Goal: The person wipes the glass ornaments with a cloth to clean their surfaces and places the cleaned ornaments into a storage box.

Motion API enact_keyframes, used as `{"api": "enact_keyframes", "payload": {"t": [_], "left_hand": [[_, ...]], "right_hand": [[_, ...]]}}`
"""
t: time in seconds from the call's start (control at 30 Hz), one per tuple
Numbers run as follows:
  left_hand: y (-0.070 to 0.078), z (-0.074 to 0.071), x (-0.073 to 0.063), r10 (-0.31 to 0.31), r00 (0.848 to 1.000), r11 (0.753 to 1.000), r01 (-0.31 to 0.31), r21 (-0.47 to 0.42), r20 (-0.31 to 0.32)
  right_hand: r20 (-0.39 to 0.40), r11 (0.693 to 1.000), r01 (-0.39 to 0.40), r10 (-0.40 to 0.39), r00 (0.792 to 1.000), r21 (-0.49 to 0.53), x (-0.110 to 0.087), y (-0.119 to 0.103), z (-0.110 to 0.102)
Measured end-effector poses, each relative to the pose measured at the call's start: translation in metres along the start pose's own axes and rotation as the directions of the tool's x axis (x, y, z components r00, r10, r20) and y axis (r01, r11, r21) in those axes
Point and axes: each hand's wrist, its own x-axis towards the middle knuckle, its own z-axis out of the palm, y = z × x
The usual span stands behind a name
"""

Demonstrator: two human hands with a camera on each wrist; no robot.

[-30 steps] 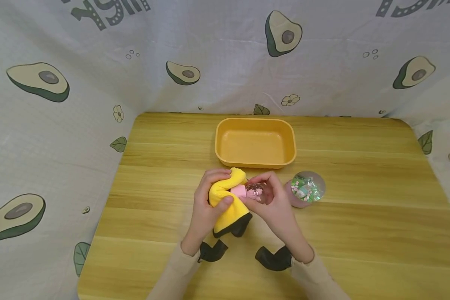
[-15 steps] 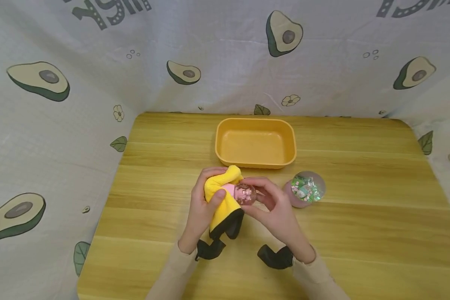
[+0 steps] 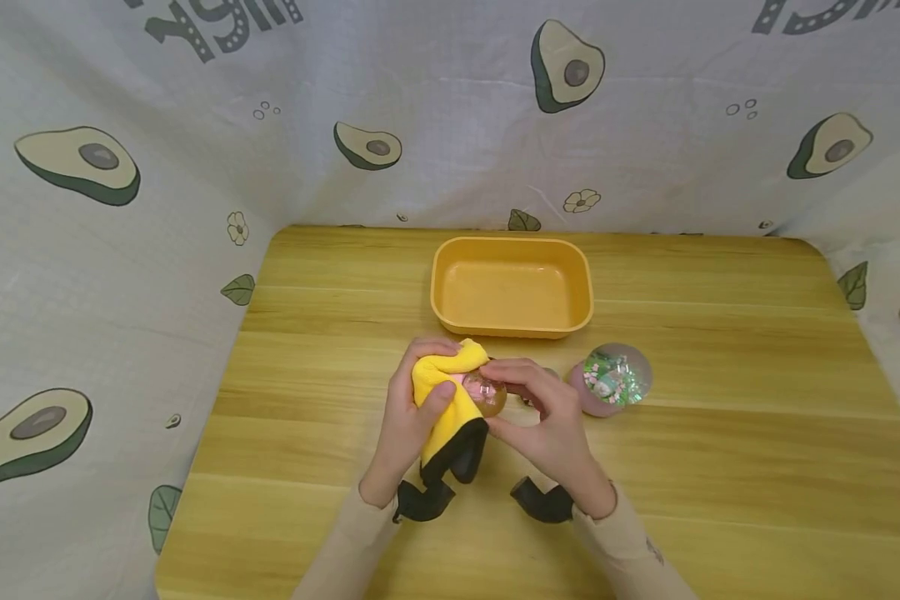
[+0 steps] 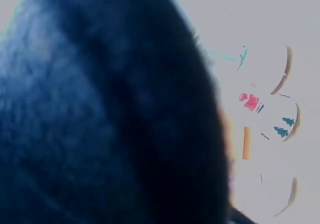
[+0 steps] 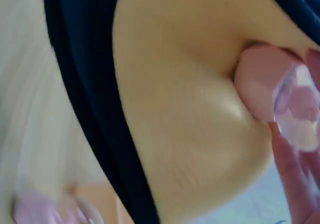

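In the head view my left hand (image 3: 420, 408) grips a yellow cloth (image 3: 450, 408) with a black edge, wrapped round the pink base of a small snow globe (image 3: 486, 393). The thumb lies over the cloth's front. My right hand (image 3: 543, 406) holds the clear dome between thumb and fingers from the right. The right wrist view shows the globe's pink base (image 5: 257, 81) against the cloth (image 5: 185, 108), and fingers (image 5: 292, 184) at the dome. Blurred dark cloth (image 4: 110, 114) fills most of the left wrist view.
A larger snow globe (image 3: 613, 379) with a pink base stands just right of my right hand. Behind both hands sits a yellow rectangular tub (image 3: 510, 296) on the wooden table (image 3: 720, 417). Something small shows partly behind the right hand; its kind is unclear. A printed curtain (image 3: 450, 100) borders the table.
The cloth and small globe have shifted slightly left. The dome has turned more toward the head camera, and less of the pink base shows. The right hand has shifted its hold on the dome.
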Motion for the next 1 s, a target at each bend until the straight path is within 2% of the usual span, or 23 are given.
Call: {"api": "enact_keyframes", "payload": {"t": [0.07,0.2,0.27,0.33,0.47,0.53,0.6,0.67,0.73,0.93,1.0], "left_hand": [[0.000,0.001,0.000,0.028,1.000,0.999,-0.028,0.015,0.000],[0.001,0.002,0.000,0.082,0.997,0.996,-0.082,0.047,-0.005],[0.001,0.003,0.000,0.113,0.994,0.992,-0.112,0.066,-0.009],[0.001,0.003,-0.001,0.146,0.989,0.986,-0.145,0.088,-0.010],[0.001,0.005,-0.002,0.210,0.978,0.969,-0.207,0.135,-0.003],[0.001,0.005,-0.002,0.229,0.973,0.962,-0.226,0.151,-0.004],[0.000,0.006,-0.002,0.240,0.971,0.960,-0.236,0.154,-0.008],[0.000,0.006,-0.002,0.233,0.972,0.962,-0.227,0.151,-0.017],[0.000,0.006,-0.001,0.216,0.976,0.966,-0.211,0.147,-0.022],[0.002,0.005,0.002,0.152,0.988,0.980,-0.149,0.128,-0.013],[0.003,0.004,0.003,0.128,0.992,0.985,-0.126,0.117,-0.008]], "right_hand": [[-0.022,0.987,-0.115,0.118,0.993,0.114,-0.002,-0.001,0.000],[-0.037,0.921,-0.277,0.298,0.954,0.274,-0.004,-0.005,0.003],[-0.035,0.879,-0.351,0.382,0.924,0.322,-0.003,-0.007,0.004],[-0.020,0.823,-0.433,0.473,0.881,0.367,-0.001,-0.009,0.004],[0.032,0.718,-0.553,0.598,0.801,0.423,0.003,-0.009,0.004],[0.049,0.693,-0.591,0.631,0.774,0.412,0.005,-0.010,0.003],[0.064,0.684,-0.614,0.646,0.761,0.393,0.005,-0.010,0.002],[0.070,0.693,-0.613,0.639,0.766,0.379,0.006,-0.010,0.002],[0.067,0.720,-0.589,0.611,0.789,0.368,0.005,-0.011,0.002],[0.031,0.856,-0.432,0.442,0.896,0.285,0.000,-0.010,0.003],[0.027,0.895,-0.371,0.376,0.926,0.247,-0.001,-0.010,0.003]]}}
